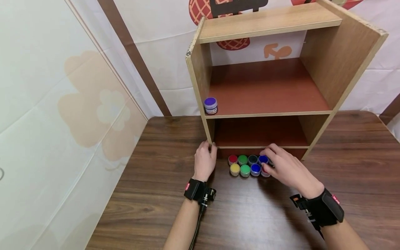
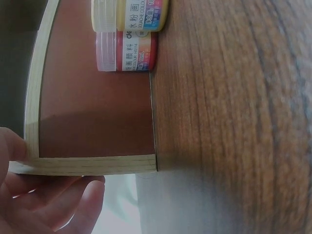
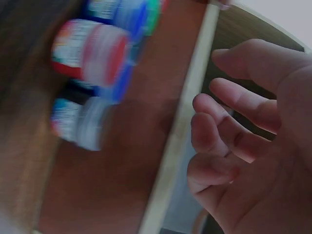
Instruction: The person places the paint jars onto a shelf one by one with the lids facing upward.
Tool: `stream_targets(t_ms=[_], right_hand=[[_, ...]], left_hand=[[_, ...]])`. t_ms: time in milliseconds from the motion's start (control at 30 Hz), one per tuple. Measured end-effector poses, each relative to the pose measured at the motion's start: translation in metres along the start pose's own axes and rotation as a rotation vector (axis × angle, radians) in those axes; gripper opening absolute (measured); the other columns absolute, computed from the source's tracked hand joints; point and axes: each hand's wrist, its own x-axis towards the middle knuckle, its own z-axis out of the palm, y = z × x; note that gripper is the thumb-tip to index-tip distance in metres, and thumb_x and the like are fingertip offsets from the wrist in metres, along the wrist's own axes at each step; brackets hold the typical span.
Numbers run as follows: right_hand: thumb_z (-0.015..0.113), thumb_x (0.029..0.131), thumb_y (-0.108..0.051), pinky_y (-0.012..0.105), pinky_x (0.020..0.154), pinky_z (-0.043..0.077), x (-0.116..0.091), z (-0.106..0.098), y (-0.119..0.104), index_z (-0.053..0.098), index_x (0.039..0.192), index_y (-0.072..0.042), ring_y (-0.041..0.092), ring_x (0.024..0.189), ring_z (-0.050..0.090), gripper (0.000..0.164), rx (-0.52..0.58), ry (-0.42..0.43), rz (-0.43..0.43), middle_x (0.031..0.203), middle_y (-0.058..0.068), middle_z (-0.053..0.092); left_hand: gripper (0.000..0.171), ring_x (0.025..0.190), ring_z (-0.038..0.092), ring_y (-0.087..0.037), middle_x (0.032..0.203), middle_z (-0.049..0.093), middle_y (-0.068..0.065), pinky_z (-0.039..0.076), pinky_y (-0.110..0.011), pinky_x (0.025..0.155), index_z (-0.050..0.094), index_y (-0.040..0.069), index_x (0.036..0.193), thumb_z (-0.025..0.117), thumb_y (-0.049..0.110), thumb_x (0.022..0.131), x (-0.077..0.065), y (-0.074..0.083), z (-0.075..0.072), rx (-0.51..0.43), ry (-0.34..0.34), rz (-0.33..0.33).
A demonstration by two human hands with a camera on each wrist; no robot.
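My left hand (image 1: 204,160) grips the lower front corner of a wooden shelf unit (image 1: 268,113), its thumb inside the side panel and its fingers (image 2: 87,204) outside. Over the right end of two rows of paint jars hovers my right hand (image 1: 290,172), holding nothing, its fingers loosely bent. The jars stand on the table against the shelf base: red (image 1: 232,159), yellow (image 1: 235,169), green (image 1: 245,170), blue (image 1: 255,169) and others. In the right wrist view, a red jar (image 3: 90,51) and a black jar (image 3: 78,119) sit at the near end, apart from the fingers.
A purple-lidded jar (image 1: 210,105) stands at the left front of the middle shelf board (image 1: 265,86). The shelf unit rests on a brown wooden table (image 1: 150,194). Patterned cloth (image 1: 162,62) hangs behind and on the left.
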Motion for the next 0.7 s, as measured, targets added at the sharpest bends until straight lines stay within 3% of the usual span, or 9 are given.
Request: stream_targets(t_ms=[300, 700], right_hand=[[0.073, 0.085, -0.019, 0.025, 0.062, 0.04, -0.016, 0.02, 0.011, 0.064, 0.111, -0.008, 0.011, 0.077, 0.048, 0.03, 0.002, -0.071, 0.031, 0.102, 0.006, 0.054], [0.074, 0.084, -0.018, 0.024, 0.058, 0.038, -0.018, 0.031, 0.013, 0.063, 0.109, -0.01, 0.011, 0.072, 0.045, 0.028, -0.016, -0.065, 0.023, 0.101, 0.006, 0.052]], left_hand=[[0.025, 0.064, 0.057, -0.02, 0.078, 0.059, -0.007, 0.046, -0.033, 0.055, 0.064, 0.005, 0.084, 0.05, 0.021, 0.098, 0.001, 0.0, 0.001, -0.002, 0.003, -0.005], [0.024, 0.061, 0.052, -0.018, 0.074, 0.056, -0.006, 0.042, -0.03, 0.052, 0.063, 0.005, 0.082, 0.051, 0.02, 0.097, 0.001, 0.0, 0.001, -0.014, 0.005, -0.003]])
